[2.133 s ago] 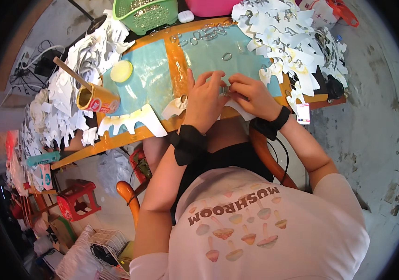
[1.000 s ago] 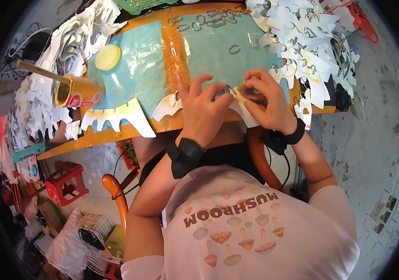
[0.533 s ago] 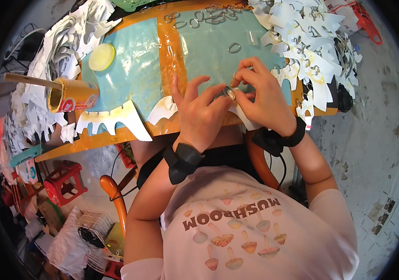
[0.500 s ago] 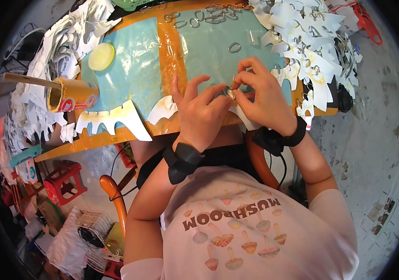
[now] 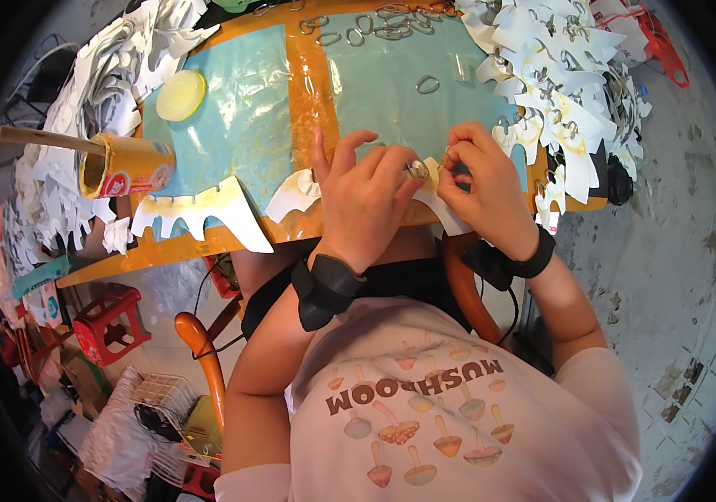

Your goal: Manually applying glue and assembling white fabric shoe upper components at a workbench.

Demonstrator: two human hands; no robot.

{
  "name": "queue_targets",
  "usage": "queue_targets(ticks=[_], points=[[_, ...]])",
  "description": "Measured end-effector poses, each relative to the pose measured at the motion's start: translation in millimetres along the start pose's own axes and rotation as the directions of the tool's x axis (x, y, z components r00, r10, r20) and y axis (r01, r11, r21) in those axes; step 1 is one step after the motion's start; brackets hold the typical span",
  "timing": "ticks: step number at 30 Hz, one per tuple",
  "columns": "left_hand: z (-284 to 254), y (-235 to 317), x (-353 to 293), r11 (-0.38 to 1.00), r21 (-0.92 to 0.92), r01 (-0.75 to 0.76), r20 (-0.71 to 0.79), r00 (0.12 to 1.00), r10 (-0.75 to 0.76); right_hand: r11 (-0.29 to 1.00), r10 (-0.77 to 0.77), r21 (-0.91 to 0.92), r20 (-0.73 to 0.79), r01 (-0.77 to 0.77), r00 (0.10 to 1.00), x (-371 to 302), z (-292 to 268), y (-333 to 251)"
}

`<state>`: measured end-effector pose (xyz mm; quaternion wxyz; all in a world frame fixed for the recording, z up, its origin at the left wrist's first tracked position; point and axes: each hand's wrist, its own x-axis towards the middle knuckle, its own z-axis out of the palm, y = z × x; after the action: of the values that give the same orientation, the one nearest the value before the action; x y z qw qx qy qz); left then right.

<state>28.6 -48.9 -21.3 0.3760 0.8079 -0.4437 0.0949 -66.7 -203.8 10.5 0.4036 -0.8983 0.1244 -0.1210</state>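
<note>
Risk noted: the metal ring (image 5: 416, 169) could slip free should the left hand (image 5: 364, 192) slacken; yellow residue, likely glue, as on the white strip (image 5: 203, 206) at left, might stick to the fingers and drag the white piece (image 5: 447, 209) askew. The ring sits between left thumb and forefinger, which appear pinched on it. Right hand (image 5: 490, 180): fingers bunched just right of the ring; grip cannot be confirmed. The white piece lies at the counter's (image 5: 299, 227) near edge, between the hands.
</note>
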Motion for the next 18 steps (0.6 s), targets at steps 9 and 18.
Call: queue_targets(ticks=[9,18], points=[[0.5,-1.1,-0.8,1.0,-0.006,0.007,-0.021,1.0,-0.007,0.931,-0.265,-0.238,0.087,0.278,0.96,6.6,-7.6,-3.9],[-0.3,-0.5,-2.8,0.998,0.043,-0.036,-0.002,0.999,0.036,0.907,-0.335,-0.291,-0.061,0.304,0.94,-23.6,5.8,6.5]])
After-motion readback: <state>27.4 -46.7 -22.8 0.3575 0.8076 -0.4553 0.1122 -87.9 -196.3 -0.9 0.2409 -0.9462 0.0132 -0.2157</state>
